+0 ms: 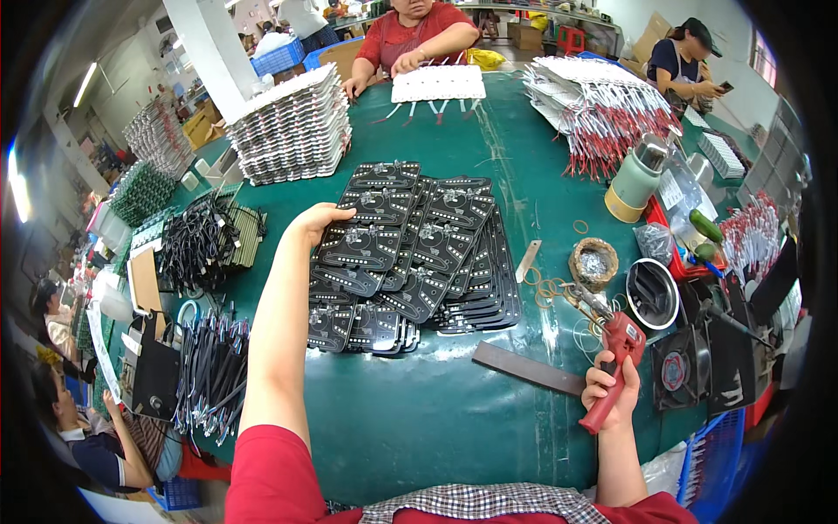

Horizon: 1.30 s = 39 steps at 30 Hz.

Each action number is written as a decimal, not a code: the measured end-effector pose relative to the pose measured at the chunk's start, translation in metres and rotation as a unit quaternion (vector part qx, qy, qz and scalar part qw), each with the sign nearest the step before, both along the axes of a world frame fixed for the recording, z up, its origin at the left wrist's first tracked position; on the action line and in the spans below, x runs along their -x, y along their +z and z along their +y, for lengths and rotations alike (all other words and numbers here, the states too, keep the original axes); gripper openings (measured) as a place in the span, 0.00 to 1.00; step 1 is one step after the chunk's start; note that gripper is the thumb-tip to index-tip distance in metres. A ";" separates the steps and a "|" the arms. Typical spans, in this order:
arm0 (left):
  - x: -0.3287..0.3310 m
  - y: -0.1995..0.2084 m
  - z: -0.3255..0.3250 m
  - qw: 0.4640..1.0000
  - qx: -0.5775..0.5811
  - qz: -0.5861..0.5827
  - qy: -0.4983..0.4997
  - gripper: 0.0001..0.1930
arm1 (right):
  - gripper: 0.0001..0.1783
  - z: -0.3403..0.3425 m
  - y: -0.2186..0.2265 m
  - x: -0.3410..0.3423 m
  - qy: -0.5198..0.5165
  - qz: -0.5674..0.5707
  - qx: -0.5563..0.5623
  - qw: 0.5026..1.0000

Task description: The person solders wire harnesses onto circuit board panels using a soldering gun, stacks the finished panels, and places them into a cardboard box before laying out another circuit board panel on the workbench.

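My left hand (321, 222) reaches forward to the left edge of the piled black circuit boards (454, 236). Its thumb lies on top of one black circuit board panel (360, 246) and the other fingers curl under the edge, partly hidden. Small white and metal parts dot the boards, which overlap in fanned stacks. At the right, my right hand (614, 393) is wrapped round the handle of a red soldering gun (624, 336), its metal tip directed up and left beside a round pot of silvery material (594, 264). A dark flat bar (528, 368) lies left of that hand.
Bundled black cables (199, 240) and cut wires (212, 371) lie at the left. Tall stacks of white panels (292, 127) stand behind, others with red wires (602, 109) at the far right. Rubber bands (548, 288), a green flask (637, 179) and a white-rimmed bowl (652, 294) sit rightward. A co-worker (415, 44) sits opposite.
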<state>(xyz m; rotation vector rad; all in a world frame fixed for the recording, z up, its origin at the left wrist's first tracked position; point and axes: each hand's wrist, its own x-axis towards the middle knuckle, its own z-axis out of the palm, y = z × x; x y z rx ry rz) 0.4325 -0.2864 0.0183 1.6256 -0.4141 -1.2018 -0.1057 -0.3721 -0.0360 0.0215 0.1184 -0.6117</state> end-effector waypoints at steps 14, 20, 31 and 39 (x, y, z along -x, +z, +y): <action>0.013 0.011 0.010 0.968 0.104 -0.224 0.044 0.34 | 0.18 0.013 0.043 -0.012 0.008 -0.030 -0.059 0.998; 0.040 0.042 0.033 0.942 0.168 -0.261 0.124 0.14 | 0.15 0.009 0.025 -0.003 0.045 -0.012 0.066 0.997; 0.143 0.145 0.161 0.756 -0.020 -0.416 -0.505 0.28 | 0.16 0.000 0.023 0.010 0.040 -0.073 0.115 0.990; 0.317 0.058 0.036 0.413 -0.080 -0.283 -0.862 0.31 | 0.19 -0.017 0.002 0.017 0.059 -0.092 0.151 0.982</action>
